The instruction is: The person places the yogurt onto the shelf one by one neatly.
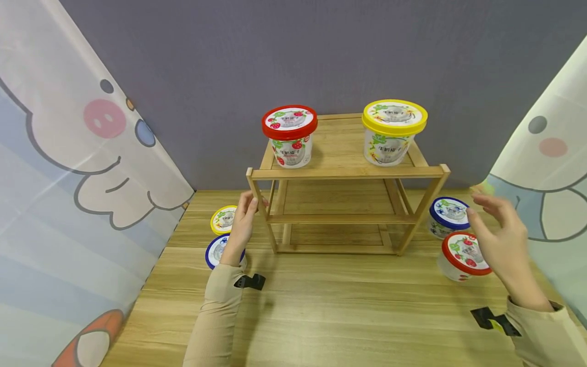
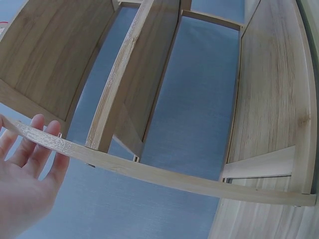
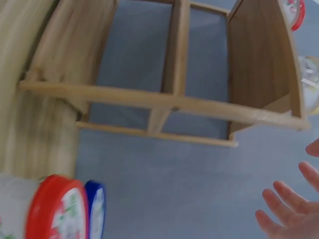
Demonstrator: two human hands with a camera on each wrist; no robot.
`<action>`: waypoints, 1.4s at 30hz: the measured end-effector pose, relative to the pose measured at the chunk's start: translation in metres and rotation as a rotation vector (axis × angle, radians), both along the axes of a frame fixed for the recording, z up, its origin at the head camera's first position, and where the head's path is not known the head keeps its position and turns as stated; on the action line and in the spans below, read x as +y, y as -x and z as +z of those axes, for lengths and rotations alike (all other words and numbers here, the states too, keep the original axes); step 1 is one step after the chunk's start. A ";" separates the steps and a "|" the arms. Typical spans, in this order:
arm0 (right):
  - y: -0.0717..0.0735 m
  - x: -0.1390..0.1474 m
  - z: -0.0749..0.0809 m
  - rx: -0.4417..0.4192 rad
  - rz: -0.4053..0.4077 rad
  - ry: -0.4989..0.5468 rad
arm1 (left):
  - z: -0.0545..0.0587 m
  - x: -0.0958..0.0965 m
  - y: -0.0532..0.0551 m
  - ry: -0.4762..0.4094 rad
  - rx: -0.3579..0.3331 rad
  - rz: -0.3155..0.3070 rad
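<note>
Rack (image 1: 346, 174) could tip, dropping its red tub (image 1: 293, 153) and yellow tub (image 1: 389, 149), if left hand (image 1: 241, 224), fingers curled round the nine-o'clock post (image 1: 268, 232), tugs; right hand (image 1: 508, 242) holds fingers apart.

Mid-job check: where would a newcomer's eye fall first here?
Probably on the three-tier pale wooden rack at centre, topped by a round white tub with a red lid at left and a round white tub with a yellow lid at right. Then likely the hands: the left hand at the rack's left front post, the empty right hand at far right.
</note>
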State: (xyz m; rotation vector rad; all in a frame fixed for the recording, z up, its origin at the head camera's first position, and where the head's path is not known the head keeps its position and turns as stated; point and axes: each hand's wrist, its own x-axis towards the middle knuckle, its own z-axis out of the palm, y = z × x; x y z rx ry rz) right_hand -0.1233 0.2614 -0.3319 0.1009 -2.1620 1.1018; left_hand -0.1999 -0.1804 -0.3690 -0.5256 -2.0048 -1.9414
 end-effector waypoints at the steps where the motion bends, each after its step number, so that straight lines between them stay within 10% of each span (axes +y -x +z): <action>1: 0.000 0.004 -0.005 -0.022 -0.003 -0.005 | 0.000 0.000 0.000 -0.001 0.000 0.001; 23: -0.003 0.057 -0.060 -0.420 0.059 -0.240 | 0.001 0.000 0.000 0.000 -0.007 0.009; 42: -0.001 0.079 -0.099 -0.514 0.173 -0.366 | 0.002 -0.001 -0.002 0.011 -0.032 -0.009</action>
